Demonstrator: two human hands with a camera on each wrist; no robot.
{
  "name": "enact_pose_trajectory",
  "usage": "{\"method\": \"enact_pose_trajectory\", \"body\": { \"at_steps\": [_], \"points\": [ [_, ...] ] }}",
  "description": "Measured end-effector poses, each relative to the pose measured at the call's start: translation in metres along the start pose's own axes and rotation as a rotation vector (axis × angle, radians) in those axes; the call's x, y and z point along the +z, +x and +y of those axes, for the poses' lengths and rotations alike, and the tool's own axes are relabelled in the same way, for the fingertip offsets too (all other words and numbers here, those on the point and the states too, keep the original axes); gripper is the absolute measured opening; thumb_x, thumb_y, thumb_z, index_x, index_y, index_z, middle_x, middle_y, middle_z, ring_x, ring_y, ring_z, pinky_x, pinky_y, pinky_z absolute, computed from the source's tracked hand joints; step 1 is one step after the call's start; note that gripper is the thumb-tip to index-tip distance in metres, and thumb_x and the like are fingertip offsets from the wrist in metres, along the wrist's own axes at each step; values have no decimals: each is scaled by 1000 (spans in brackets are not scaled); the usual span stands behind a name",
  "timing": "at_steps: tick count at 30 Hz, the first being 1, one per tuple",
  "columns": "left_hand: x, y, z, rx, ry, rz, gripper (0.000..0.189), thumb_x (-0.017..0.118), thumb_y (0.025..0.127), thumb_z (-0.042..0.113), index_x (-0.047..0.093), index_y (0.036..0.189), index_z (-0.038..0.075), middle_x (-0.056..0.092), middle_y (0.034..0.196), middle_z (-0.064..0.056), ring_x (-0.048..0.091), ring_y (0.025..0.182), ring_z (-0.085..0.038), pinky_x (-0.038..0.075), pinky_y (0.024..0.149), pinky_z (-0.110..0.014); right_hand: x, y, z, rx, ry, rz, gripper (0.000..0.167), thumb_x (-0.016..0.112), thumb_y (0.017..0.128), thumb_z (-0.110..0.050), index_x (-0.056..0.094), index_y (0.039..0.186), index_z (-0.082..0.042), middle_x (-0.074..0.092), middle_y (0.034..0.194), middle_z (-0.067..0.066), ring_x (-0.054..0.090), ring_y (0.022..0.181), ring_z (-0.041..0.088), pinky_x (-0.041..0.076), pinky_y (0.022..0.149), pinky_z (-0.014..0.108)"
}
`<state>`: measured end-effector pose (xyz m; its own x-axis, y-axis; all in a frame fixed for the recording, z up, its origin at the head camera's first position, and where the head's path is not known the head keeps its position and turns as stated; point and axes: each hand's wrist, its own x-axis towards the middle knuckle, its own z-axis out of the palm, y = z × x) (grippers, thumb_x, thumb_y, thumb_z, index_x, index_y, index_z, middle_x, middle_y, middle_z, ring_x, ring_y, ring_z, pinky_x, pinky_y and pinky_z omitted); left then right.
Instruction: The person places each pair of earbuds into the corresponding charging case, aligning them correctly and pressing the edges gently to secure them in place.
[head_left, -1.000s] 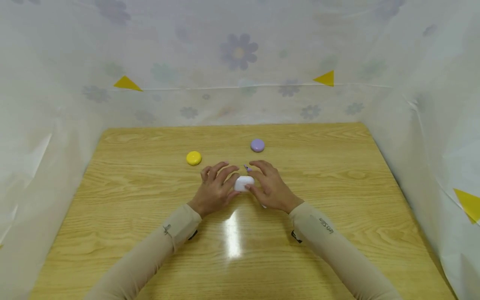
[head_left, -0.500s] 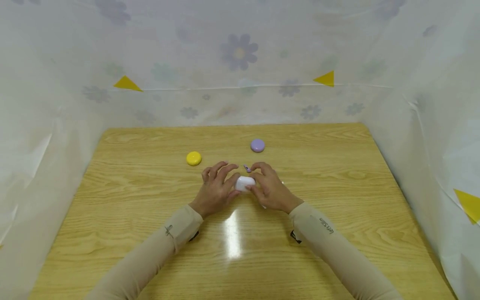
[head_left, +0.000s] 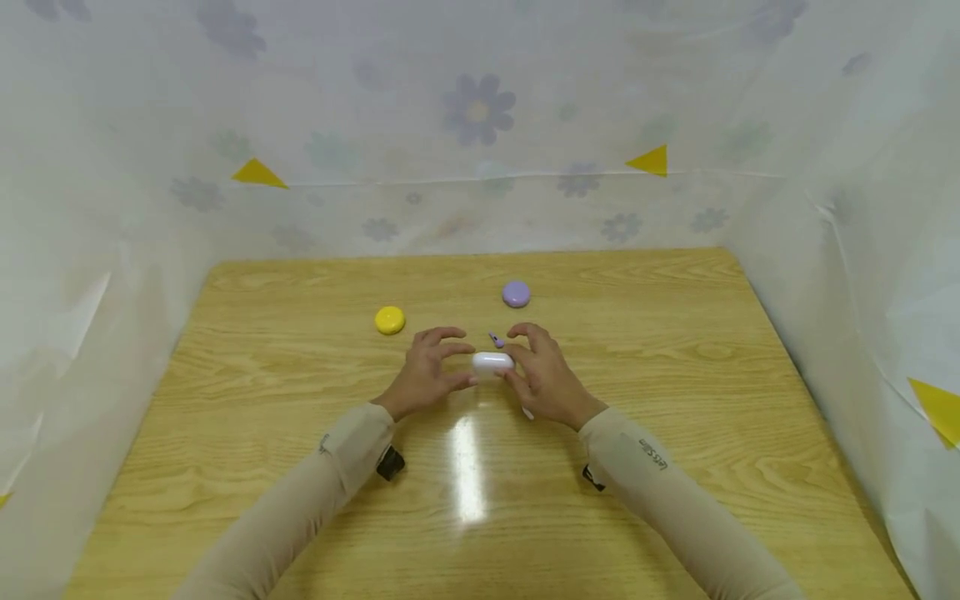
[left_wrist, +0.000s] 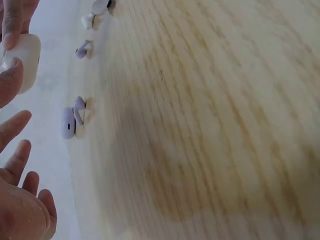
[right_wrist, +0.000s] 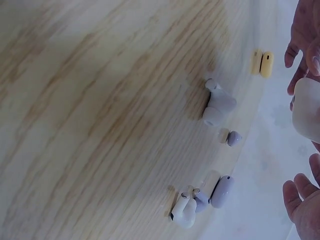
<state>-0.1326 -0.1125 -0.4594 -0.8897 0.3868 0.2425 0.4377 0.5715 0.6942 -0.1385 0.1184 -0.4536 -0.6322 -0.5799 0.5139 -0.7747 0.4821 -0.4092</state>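
A white earbud charging case (head_left: 493,362) is held up between my two hands in the head view. My right hand (head_left: 549,379) pinches its right end between thumb and fingers. At the case's left end is my left hand (head_left: 423,375), its thumb and fingers spread and pointing toward it. Whether its fingertips touch the case cannot be told. The left wrist view shows the case (left_wrist: 27,62) with the left hand's fingers (left_wrist: 17,162) loose below it. Beyond the case lies a purple earbud (head_left: 497,339); a white earbud (head_left: 528,412) is partly hidden by the right hand.
A yellow case (head_left: 389,320) lies farther back on the left of the wooden table (head_left: 262,375). The purple case (head_left: 516,293) sits behind the hands. In the right wrist view, white earbuds (right_wrist: 184,211) and purple earbuds (right_wrist: 234,138) lie scattered. Patterned sheeting (head_left: 480,208) encloses the table.
My left hand has loosened from the case and drawn slightly left, its fingers spreading. The case has turned in my right hand and shows a narrower side. The other objects stay put.
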Motion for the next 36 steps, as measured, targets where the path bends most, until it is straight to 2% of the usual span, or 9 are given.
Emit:
{"method": "enact_pose_trajectory", "body": {
  "at_steps": [3, 13, 24, 36],
  "points": [
    [3, 0, 1, 7, -37, -18, 38, 83, 75, 17, 70, 108, 5, 53, 129, -15, 38, 122, -38, 28, 100, -57, 1, 0, 0, -8, 0, 3, 26, 75, 81, -8, 64, 101, 4, 50, 117, 23, 49, 108, 38, 41, 88, 55],
    [8, 2, 3, 56, -70, 10, 29, 83, 73, 9, 73, 99, 3, 56, 126, -12, 41, 120, -36, 30, 101, -54, 4, -3, -1, -29, -12, -1, 23, 73, 83, -7, 64, 101, 4, 51, 116, 24, 50, 106, 39, 43, 85, 54],
    [11, 2, 3, 114, -48, 42, 27, 84, 71, 7, 73, 94, 0, 57, 124, -13, 43, 119, -35, 29, 102, -52, 4, -5, 0, -15, 13, -17, 20, 70, 85, -8, 63, 101, 2, 51, 116, 26, 51, 104, 38, 42, 86, 55],
    [11, 1, 3, 128, -47, 62, 29, 84, 71, 8, 72, 95, -2, 57, 124, -12, 43, 118, -34, 30, 101, -52, 4, -3, 0, -20, 4, -23, 20, 68, 85, -7, 62, 101, 3, 50, 117, 26, 51, 104, 38, 41, 86, 55]
  ]
}}
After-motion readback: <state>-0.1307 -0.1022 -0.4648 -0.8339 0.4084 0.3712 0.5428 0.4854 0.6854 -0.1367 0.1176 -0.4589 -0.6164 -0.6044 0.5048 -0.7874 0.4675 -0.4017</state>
